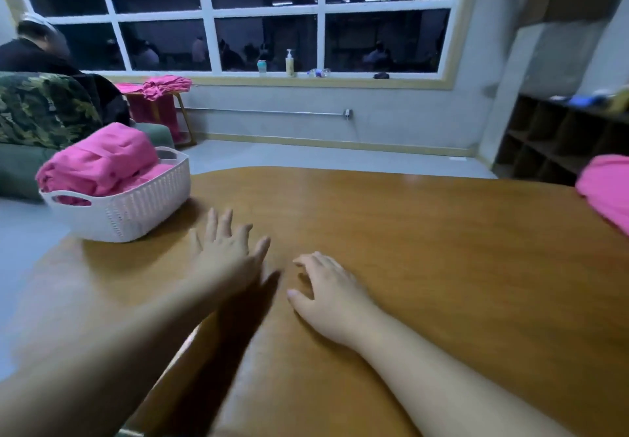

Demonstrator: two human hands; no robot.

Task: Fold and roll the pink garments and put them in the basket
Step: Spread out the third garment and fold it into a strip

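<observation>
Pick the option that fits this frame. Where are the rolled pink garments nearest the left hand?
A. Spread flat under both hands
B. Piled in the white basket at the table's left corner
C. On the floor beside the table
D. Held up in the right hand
B: the rolled pink garments sit heaped in the white basket, while the left hand and right hand hold nothing over the bare table.

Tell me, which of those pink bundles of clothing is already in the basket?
The rolled pink bundle at far left sits in the white basket. The pink garment at the table's right edge and the pink pile under the window lie outside it.
</observation>
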